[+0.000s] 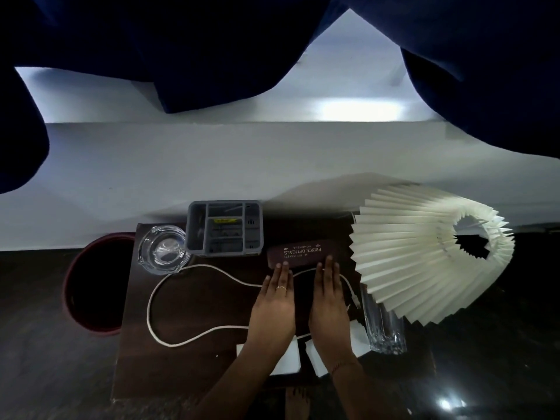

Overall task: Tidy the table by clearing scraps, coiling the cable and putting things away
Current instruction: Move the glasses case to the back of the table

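A white cable (157, 292) lies in a loose loop across the dark wooden table (197, 371). A brown spectacle case (298, 254) lies behind it near the middle. My left hand (275, 307) and my right hand (328, 301) rest flat, palms down, side by side on the table, their fingertips touching the case's near edge. Both hands hold nothing. White paper scraps (288, 359) lie under and beside my wrists. A grey divided organiser tray (224, 228) stands at the back of the table.
A glass ashtray (162, 250) sits at the back left. A tall clear glass (383, 325) stands at the right, beside a white pleated lampshade (424, 256). A round dark bin with a red rim (91, 283) stands on the floor left of the table. A white wall runs behind.
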